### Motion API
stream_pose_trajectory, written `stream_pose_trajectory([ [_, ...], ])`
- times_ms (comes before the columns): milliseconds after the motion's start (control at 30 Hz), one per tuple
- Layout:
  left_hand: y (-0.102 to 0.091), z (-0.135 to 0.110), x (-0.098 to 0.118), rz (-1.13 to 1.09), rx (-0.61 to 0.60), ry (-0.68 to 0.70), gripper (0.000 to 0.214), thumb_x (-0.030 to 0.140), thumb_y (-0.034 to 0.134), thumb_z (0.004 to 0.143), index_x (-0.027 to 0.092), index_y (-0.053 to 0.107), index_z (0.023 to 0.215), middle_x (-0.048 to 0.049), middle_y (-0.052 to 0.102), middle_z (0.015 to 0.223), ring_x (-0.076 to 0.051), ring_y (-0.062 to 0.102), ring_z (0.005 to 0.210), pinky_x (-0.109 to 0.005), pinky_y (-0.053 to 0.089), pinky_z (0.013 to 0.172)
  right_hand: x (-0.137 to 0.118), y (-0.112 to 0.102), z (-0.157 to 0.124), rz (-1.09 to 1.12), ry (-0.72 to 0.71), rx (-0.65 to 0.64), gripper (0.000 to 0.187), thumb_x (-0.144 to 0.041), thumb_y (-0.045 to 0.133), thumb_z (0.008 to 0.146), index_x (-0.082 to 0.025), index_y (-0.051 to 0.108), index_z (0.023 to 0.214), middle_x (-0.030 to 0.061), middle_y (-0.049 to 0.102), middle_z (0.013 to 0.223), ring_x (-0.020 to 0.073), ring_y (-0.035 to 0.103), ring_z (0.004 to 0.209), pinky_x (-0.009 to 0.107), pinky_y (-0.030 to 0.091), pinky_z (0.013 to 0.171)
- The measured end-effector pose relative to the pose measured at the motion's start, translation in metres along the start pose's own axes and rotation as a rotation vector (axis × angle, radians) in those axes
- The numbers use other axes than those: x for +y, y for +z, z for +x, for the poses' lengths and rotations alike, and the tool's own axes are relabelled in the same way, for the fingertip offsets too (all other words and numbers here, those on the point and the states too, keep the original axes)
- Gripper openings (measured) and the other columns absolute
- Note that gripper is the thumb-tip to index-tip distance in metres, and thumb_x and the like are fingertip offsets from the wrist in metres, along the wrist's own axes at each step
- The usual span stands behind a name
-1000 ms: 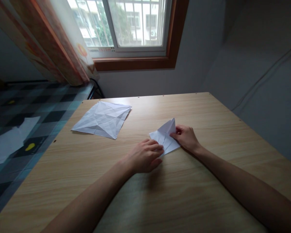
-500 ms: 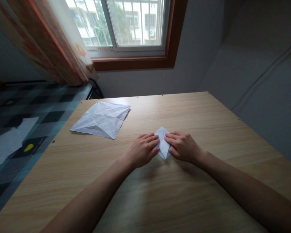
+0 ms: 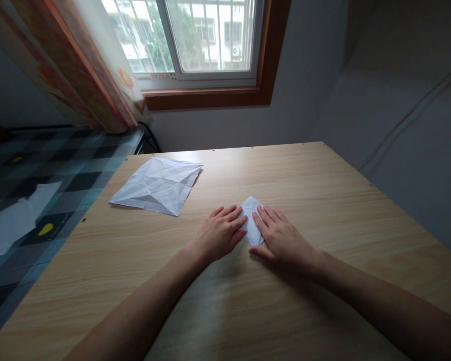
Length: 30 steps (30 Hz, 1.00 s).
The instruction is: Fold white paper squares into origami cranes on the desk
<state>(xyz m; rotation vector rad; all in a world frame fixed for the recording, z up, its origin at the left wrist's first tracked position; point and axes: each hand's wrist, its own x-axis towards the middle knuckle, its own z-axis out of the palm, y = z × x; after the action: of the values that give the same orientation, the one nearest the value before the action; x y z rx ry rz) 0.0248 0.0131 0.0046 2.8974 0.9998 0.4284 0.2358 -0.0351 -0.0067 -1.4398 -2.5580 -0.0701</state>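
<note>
A small folded piece of white paper (image 3: 250, 220) lies flat on the wooden table (image 3: 323, 190) near its middle. My left hand (image 3: 221, 232) rests palm down on the paper's left side, fingers stretched out and close together. My right hand (image 3: 281, 239) lies flat over the paper's right side, fingers extended and pressing down. Only a narrow strip and the far tip of the paper show between the two hands.
A larger creased white sheet (image 3: 157, 184) lies unfolded at the table's far left. Left of the table is a checked bedcover (image 3: 41, 190) with white paper (image 3: 15, 218) on it. A window (image 3: 195, 35) and curtain (image 3: 82, 60) are behind; a grey wall runs along the right.
The raised flap of the small paper was folded down flat. Both hands closed in over it, and my right hand has since slid lower and flattened along its right edge.
</note>
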Motion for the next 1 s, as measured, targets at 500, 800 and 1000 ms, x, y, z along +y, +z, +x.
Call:
stream_pose_trajectory([
  [500, -0.005, 0.000, 0.003, 0.008, -0.003, -0.002, 0.035, 0.040, 0.053, 0.092, 0.018, 0.063, 0.118, -0.0121, 0.060, 0.133, -0.031, 0.053, 0.121, -0.048, 0.043, 0.100, 0.031, -0.010, 0.023, 1.399, 0.796, 0.254, 0.056, -0.031, 0.074, 0.073, -0.018, 0.054, 0.124, 0.0145, 0.064, 0.118, 0.0242, 0.066, 0.100, 0.038, 0.055, 0.086],
  [800, -0.006, -0.002, 0.001, -0.107, -0.013, -0.039, 0.035, 0.031, 0.055, 0.088, 0.019, 0.059, 0.121, -0.0106, 0.058, 0.136, -0.029, 0.050, 0.124, -0.047, 0.038, 0.104, 0.025, -0.024, 0.027, 1.914, 0.802, 0.114, 0.041, -0.022, 0.077, 0.070, -0.018, 0.055, 0.105, 0.0024, 0.067, 0.085, 0.0116, 0.062, 0.067, 0.024, 0.054, 0.062],
  [1000, -0.011, -0.005, -0.004, -0.476, 0.059, -0.093, 0.075, 0.065, 0.070, 0.069, 0.017, 0.052, 0.124, -0.0133, 0.065, 0.115, -0.032, 0.058, 0.105, -0.048, 0.043, 0.095, 0.009, -0.011, 0.024, 1.812, 0.435, 0.037, 0.037, -0.029, 0.074, 0.077, -0.019, 0.059, 0.110, 0.0065, 0.070, 0.103, 0.0171, 0.067, 0.093, 0.032, 0.053, 0.084],
])
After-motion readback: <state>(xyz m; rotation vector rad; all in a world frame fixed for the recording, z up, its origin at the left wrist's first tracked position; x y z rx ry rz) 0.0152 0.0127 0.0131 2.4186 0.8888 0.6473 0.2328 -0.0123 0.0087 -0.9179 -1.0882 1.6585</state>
